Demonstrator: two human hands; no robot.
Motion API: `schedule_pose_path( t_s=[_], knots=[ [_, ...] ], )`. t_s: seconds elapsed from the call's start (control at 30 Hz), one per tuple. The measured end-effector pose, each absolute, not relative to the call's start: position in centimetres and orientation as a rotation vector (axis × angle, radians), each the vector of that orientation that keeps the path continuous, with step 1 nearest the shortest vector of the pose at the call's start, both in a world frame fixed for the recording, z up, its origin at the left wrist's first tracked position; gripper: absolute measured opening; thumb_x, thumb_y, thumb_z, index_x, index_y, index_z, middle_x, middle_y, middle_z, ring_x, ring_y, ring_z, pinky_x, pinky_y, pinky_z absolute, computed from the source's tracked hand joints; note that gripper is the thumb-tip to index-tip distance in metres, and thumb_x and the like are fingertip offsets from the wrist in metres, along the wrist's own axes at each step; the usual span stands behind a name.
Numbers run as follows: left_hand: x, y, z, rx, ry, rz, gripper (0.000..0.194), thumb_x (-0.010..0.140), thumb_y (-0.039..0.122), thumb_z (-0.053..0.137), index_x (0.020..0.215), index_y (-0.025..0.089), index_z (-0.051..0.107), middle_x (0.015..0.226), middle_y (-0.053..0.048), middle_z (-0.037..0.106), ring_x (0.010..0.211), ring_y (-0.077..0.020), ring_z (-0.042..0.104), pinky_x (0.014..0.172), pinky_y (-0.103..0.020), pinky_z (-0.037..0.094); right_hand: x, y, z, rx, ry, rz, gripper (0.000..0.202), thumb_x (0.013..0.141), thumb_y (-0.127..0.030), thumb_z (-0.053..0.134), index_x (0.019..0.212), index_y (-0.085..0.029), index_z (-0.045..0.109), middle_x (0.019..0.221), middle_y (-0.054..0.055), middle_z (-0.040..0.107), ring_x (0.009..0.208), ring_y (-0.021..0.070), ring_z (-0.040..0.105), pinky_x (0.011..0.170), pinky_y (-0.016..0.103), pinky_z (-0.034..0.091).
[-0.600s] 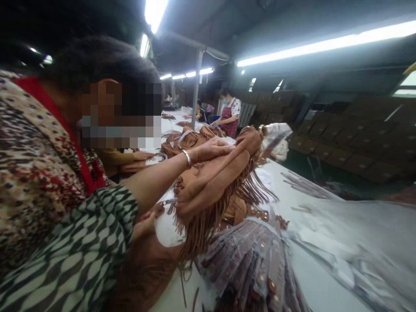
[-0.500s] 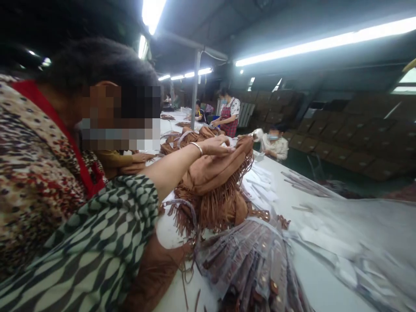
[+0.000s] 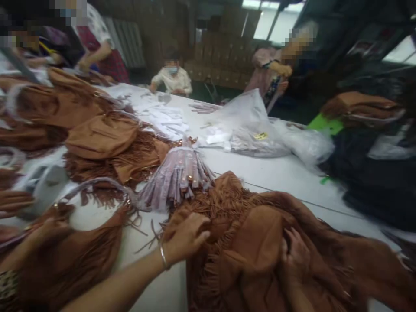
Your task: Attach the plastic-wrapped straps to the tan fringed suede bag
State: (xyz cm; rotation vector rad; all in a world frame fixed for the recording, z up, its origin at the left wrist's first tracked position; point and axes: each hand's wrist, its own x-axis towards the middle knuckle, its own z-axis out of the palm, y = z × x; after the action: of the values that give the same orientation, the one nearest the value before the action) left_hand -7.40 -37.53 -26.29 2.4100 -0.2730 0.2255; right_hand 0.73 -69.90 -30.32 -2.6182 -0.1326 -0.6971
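Observation:
A brown fringed suede-like bag (image 3: 251, 242) lies in front of me on top of other brown bags. My left hand (image 3: 185, 236), with a silver bangle at the wrist, has its fingers curled on the brown material at the left side of the fringe. Farther right, my right hand (image 3: 296, 253) grips a fold of the bag, its fingertips partly tucked into the cloth. Just beyond my left hand stands a bundle of plastic-wrapped straps (image 3: 180, 171) with metal studs. Both hands are slightly blurred.
At the left, a co-worker's hand (image 3: 48, 234) is at another brown bag (image 3: 87, 247) with a wrapped handle. Brown bags (image 3: 102, 134) are piled behind it. A clear plastic bag (image 3: 250, 125) and white strips (image 3: 165, 117) lie across the white table (image 3: 269, 171). Other people stand beyond.
The view has swung to the right. My left hand has left the bag on the far pile and come back to the near brown bags. My right hand has come into view.

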Motion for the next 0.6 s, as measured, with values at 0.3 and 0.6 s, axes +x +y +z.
schedule_pose_path(
  t_s=[0.3,0.6],
  knots=[
    [-12.3,-42.6,-27.5,2.335,0.092,0.409,0.022,0.087,0.024,0.047,0.103,0.016,0.059,0.1,-0.008,0.065,0.096,-0.0204,0.059,0.087,-0.038,0.048,-0.3,-71.4,-24.5,-2.636,-0.213,-0.322,0.042,0.086,-0.042,0.038,0.108,-0.015,0.061,0.123,0.014,0.058,0.113,0.0278,0.051,0.096,0.045,0.038],
    [-18.5,-43.5,-22.8,1.743,0.495,0.059,0.026,0.082,0.038,0.053,0.076,0.014,0.056,0.07,-0.001,0.058,0.065,-0.0116,0.055,0.063,-0.024,0.045,-4.8,-83.4,-20.7,-2.769,-0.015,-0.193,0.036,0.075,-0.049,0.042,0.096,-0.026,0.059,0.103,0.016,0.063,0.097,0.0387,0.056,0.084,0.056,0.046]
  ],
)
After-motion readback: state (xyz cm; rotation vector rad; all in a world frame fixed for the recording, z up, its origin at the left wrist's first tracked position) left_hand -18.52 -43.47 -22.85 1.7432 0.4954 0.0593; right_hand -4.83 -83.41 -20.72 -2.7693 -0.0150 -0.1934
